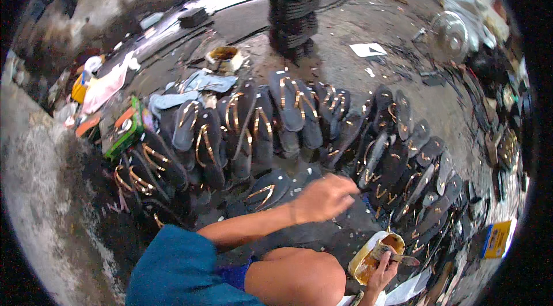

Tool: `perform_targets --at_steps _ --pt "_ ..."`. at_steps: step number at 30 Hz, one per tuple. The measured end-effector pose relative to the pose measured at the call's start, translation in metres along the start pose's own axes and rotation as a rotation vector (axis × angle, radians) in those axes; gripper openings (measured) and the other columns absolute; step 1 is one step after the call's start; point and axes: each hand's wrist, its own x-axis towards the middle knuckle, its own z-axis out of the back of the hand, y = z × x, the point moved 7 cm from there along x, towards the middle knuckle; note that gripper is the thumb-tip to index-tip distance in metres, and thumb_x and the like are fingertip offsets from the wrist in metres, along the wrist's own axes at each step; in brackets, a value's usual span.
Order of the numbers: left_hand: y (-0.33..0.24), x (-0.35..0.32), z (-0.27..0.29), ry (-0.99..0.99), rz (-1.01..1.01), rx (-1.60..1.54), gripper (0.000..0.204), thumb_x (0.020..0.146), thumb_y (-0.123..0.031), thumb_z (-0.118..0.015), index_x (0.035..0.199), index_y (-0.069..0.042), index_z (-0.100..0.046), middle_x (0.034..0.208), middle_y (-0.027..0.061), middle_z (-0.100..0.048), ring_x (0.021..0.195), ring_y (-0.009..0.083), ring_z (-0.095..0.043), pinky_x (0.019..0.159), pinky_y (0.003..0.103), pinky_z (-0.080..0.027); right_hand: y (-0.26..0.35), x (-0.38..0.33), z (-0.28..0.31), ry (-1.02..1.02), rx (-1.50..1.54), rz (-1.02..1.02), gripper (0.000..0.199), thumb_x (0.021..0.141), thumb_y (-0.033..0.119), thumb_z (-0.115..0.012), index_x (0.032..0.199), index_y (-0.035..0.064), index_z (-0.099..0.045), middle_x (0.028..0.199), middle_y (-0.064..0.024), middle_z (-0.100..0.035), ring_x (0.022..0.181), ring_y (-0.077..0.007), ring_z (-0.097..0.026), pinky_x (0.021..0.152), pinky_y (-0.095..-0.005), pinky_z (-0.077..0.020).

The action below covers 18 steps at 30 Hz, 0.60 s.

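Note:
My left hand (326, 199) reaches across above my knee toward the middle, fingers curled closed. What is in them, if anything, does not show. Below it lies a single black flip-flop (268, 192) with shiny gold straps. At the lower right, my right hand (382, 274) grips a small flat brush (410, 260) against a cut-open whitish tub (358, 262) coated with amber, glue-like stuff. Rows of black flip-flops with gold straps (208, 144) curve around in front of me, many leaning on one another. More flip-flops (432, 214) stand at the right.
A tall stack of black soles (294, 9) stands on the floor at the back. Near it sits another amber-stained tub (224, 59). Light blue cloth-like pieces (207, 81) and a green-edged item (124, 139) lie left. A yellow-and-blue box (498, 238) is far right; a wall (52, 191) borders the left.

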Motion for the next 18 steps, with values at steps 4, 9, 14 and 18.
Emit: perform_targets --at_steps 4,9,14,18 --pt "0.068 -0.071 0.155 -0.719 0.374 0.273 0.033 0.084 -0.012 -0.069 0.115 -0.004 -0.061 0.115 0.0136 -0.062 0.106 0.032 -0.059 0.087 0.039 -0.049 0.001 0.006 0.007 -0.046 -0.051 0.073 0.035 0.103 0.022 -0.058 0.124 -0.0057 -0.061 0.117 -0.0151 -0.066 0.109 -0.0224 -0.061 0.096 -0.0355 -0.0478" --pt "0.125 -0.121 0.269 -0.827 0.389 0.778 0.041 0.085 -0.009 -0.065 0.123 -0.001 -0.054 0.123 0.0191 -0.057 0.119 0.0384 -0.052 0.105 0.048 -0.039 0.016 0.011 0.016 -0.052 -0.24 0.134 0.037 0.098 0.027 -0.067 0.117 -0.0043 -0.066 0.112 -0.0163 -0.071 0.099 -0.0247 -0.066 0.09 -0.0363 -0.0512" --pt "0.196 -0.182 0.343 -0.17 1.342 0.842 0.087 0.076 -0.027 -0.078 0.146 -0.003 -0.033 0.135 0.0201 -0.052 0.128 0.0402 -0.048 0.107 0.05 -0.042 0.043 -0.004 0.009 -0.025 -0.3 0.053 0.046 0.094 0.038 -0.071 0.115 -0.0035 -0.07 0.115 -0.0208 -0.071 0.103 -0.0321 -0.067 0.093 -0.0402 -0.0513" --pt "0.18 -0.187 0.369 -0.391 1.154 1.206 0.104 0.069 -0.028 -0.086 0.15 -0.003 -0.026 0.131 0.0236 -0.054 0.116 0.0416 -0.058 0.101 0.048 -0.048 0.008 0.0 0.012 0.042 -0.255 0.023 0.04 0.1 0.029 -0.064 0.121 -0.0056 -0.065 0.119 -0.017 -0.069 0.107 -0.0258 -0.064 0.095 -0.0364 -0.0496"
